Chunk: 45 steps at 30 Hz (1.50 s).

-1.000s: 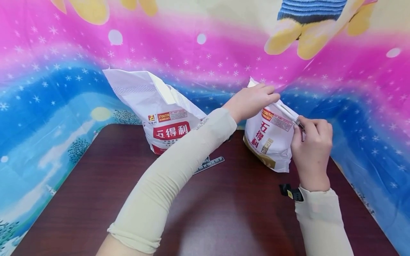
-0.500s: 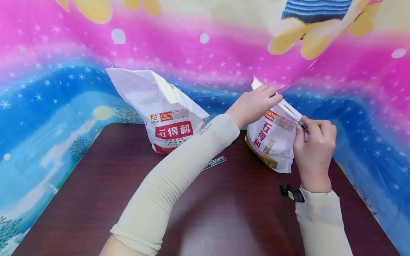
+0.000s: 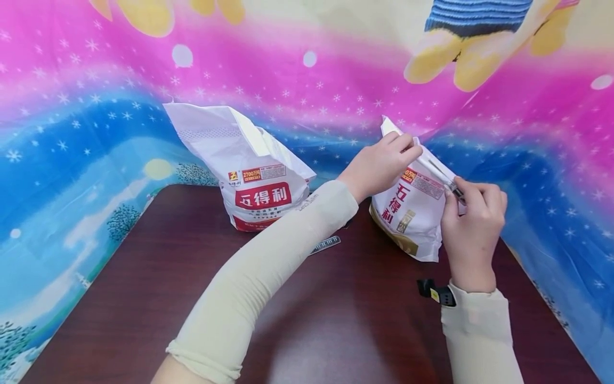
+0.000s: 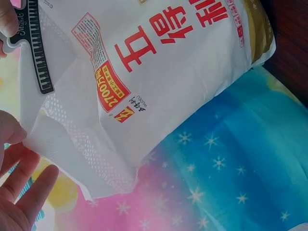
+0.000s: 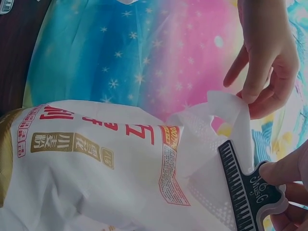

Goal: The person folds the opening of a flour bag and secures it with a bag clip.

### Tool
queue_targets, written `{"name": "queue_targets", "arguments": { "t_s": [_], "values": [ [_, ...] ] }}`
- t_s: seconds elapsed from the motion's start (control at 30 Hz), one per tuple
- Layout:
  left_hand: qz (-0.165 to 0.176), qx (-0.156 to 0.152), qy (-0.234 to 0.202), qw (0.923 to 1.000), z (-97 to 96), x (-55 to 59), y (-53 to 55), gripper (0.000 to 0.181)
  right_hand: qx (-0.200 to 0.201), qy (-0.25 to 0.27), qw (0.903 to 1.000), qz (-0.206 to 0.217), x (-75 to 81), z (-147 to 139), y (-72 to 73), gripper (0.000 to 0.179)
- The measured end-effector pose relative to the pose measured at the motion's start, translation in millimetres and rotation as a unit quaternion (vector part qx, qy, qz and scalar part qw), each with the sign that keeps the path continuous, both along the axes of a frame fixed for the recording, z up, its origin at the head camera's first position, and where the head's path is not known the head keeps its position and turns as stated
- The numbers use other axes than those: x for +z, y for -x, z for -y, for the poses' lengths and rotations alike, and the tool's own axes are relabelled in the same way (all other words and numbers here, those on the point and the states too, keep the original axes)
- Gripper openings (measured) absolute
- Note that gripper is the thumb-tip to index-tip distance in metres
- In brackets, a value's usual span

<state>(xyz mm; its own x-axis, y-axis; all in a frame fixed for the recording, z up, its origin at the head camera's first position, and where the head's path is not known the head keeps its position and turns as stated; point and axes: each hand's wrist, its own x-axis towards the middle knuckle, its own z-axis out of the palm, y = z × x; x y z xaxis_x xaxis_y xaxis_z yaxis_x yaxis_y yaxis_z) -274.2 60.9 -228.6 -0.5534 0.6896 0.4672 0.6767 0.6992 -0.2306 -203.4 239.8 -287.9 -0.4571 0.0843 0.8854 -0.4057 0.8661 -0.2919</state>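
Note:
A white flour bag (image 3: 424,205) with red lettering and a gold base stands at the right of the table, its top leaning right. My left hand (image 3: 384,165) pinches the top edge of this bag near its middle; in the left wrist view the fold hangs from thumb and fingers (image 4: 36,178). At the bag's right top corner, my right hand (image 3: 474,229) grips the handle end of a black clip (image 5: 252,192) with piano keys and "Music" on it. The clip's keyed bar lies over the bag's top; I cannot tell how tightly it bites.
Another white flour bag (image 3: 264,194) with a red label stands upright at the left, its top loose. A second piano-key clip (image 3: 327,244) lies on the dark wooden table (image 3: 307,320), partly behind my left sleeve (image 3: 259,282). A printed cloth (image 3: 120,106) hangs behind the table.
The head view has shifted slightly, so the scene sits a little further right. My left fingers have bent more on the bag's top edge. The right hand keeps its grip on the clip.

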Motion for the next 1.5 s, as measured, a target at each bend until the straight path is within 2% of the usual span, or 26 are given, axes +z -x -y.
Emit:
{"name": "queue_targets", "arguments": {
  "t_s": [0.23,0.3,0.43,0.57,0.8,0.97,1.17,1.5],
  "values": [
    [-0.031,0.014,0.011,0.9994,0.8,-4.6,-2.6,0.042,-0.006,-0.005,0.9999,0.008,-0.8,-1.9,-1.2,0.029],
    [-0.034,0.02,0.015,0.9991,1.1,-6.0,-3.9,0.045,-0.006,-0.008,0.9999,0.007,-1.1,-2.8,-0.8,0.03],
    [-0.032,0.029,0.022,0.9988,2.3,-8.7,-6.9,0.052,-0.008,0.018,0.9998,-0.004,-1.0,-2.3,0.4,0.028],
    [-0.043,0.034,0.023,0.9983,5.4,-11.6,-9.6,0.051,-0.015,0.044,0.9988,-0.012,0.2,-2.3,1.1,0.026],
    [-0.053,0.031,0.022,0.9979,16.7,-21.3,-14.9,0.046,-0.03,0.048,0.9984,-0.007,-0.2,-5.4,0.8,0.027],
    [-0.055,0.029,0.02,0.9979,28.3,-34.1,-16.1,0.042,-0.021,0.054,0.9982,-0.018,-3.3,-4.0,0.4,0.025],
    [-0.064,0.035,0.002,0.9973,41.4,-46.5,-14.4,0.039,-0.002,0.041,0.9977,-0.055,0.9,-1.9,0.6,0.023],
    [-0.062,0.044,-0.017,0.9969,61.2,-50.5,-11.9,0.033,0.03,0.04,0.9967,-0.064,6.6,18.5,-0.5,0.022]
  ]
}}
